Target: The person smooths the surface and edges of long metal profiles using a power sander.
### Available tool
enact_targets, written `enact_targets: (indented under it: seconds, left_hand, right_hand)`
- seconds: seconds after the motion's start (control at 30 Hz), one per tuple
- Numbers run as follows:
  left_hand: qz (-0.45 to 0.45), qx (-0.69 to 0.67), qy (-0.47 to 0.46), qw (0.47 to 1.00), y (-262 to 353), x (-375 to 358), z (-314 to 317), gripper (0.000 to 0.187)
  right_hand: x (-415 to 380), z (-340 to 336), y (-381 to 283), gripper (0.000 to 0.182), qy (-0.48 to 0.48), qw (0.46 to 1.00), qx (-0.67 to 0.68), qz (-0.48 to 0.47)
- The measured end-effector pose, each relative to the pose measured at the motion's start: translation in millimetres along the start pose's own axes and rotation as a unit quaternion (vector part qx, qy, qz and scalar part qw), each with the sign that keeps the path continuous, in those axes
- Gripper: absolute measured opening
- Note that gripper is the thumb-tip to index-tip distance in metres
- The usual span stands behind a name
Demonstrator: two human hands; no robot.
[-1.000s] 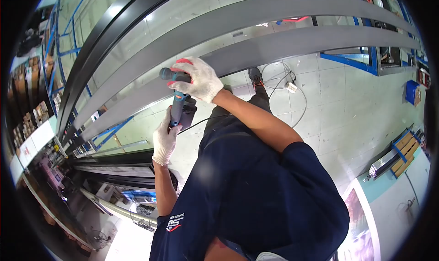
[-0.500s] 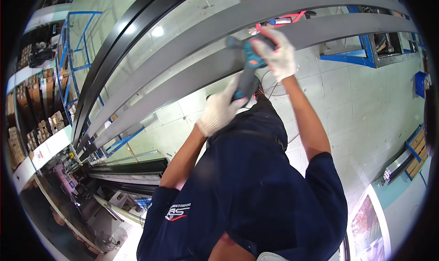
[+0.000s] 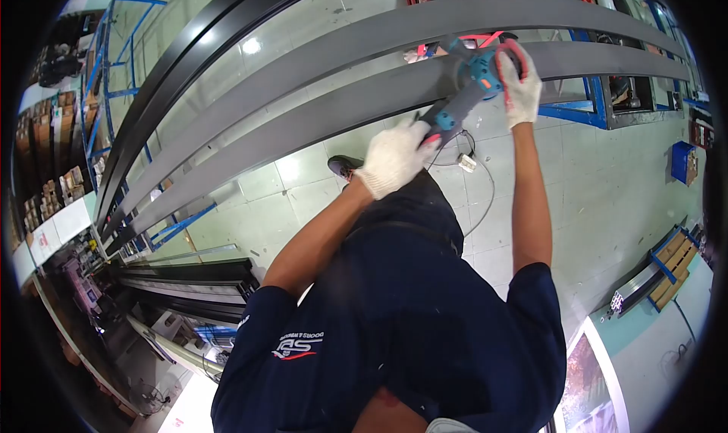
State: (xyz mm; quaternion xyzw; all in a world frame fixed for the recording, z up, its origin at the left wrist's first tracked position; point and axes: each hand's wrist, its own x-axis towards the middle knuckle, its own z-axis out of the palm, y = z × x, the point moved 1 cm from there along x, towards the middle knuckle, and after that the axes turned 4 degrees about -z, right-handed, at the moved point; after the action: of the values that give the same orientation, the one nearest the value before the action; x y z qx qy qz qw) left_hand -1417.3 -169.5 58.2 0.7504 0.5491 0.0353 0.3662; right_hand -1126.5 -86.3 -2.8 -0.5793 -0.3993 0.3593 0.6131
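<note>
In the head view I hold an angle grinder (image 3: 458,108) with a dark body and teal head across the nearer long grey metal bar (image 3: 303,139). My left hand (image 3: 396,156), in a white knit glove, is closed round the rear of its body. On the head end, my right hand (image 3: 520,84), gloved in white with red-coated fingers, is wrapped round the grip. The grinder's head overlaps the bar's face in this view. Just beyond runs a second grey bar (image 3: 303,75), roughly parallel.
Glossy black bars (image 3: 171,69) lie farther left. Blue metal stands (image 3: 595,103) sit under the bars' right end. A cable (image 3: 491,194) trails over the tiled floor (image 3: 561,175) near my shoe (image 3: 345,165). A blue bin (image 3: 684,162) is at the right.
The grinder has moved to the right along the nearer bar, with both hands still on it. My view has shifted slightly.
</note>
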Motion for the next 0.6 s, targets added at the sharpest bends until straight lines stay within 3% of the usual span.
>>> enact_targets:
  seconds: [0.17, 0.23, 0.3, 0.37, 0.43, 0.5, 0.6]
  left_hand:
    - [-0.058, -0.028, 0.045, 0.997, -73, -72, -34, 0.035]
    - [-0.122, -0.091, 0.076, 0.986, -99, -110, -48, 0.030]
    - [-0.192, -0.078, 0.087, 0.974, -136, -149, -56, 0.030]
    - [-0.239, -0.037, 0.130, 0.962, -171, -189, -63, 0.031]
    - [-0.305, 0.013, 0.141, 0.942, -202, -227, -72, 0.030]
    - [-0.335, 0.056, 0.152, 0.928, -233, -265, -76, 0.030]
    - [-0.357, 0.081, 0.166, 0.916, -258, -304, -75, 0.031]
  right_hand:
    - [-64, 98, -13, 0.065, -0.056, 0.994, 0.075, 0.064]
    - [-90, 142, 12, 0.069, -0.115, 0.992, 0.023, -0.035]
    - [-131, 192, -16, 0.065, -0.150, 0.973, 0.143, 0.104]
    - [-164, 238, -41, 0.066, -0.215, 0.907, 0.272, 0.238]
    - [-190, 281, -40, 0.074, -0.314, 0.898, 0.211, 0.226]
    - [-217, 332, -11, 0.086, -0.363, 0.931, 0.027, -0.014]
    - [-243, 373, -31, 0.094, -0.451, 0.892, -0.010, 0.022]
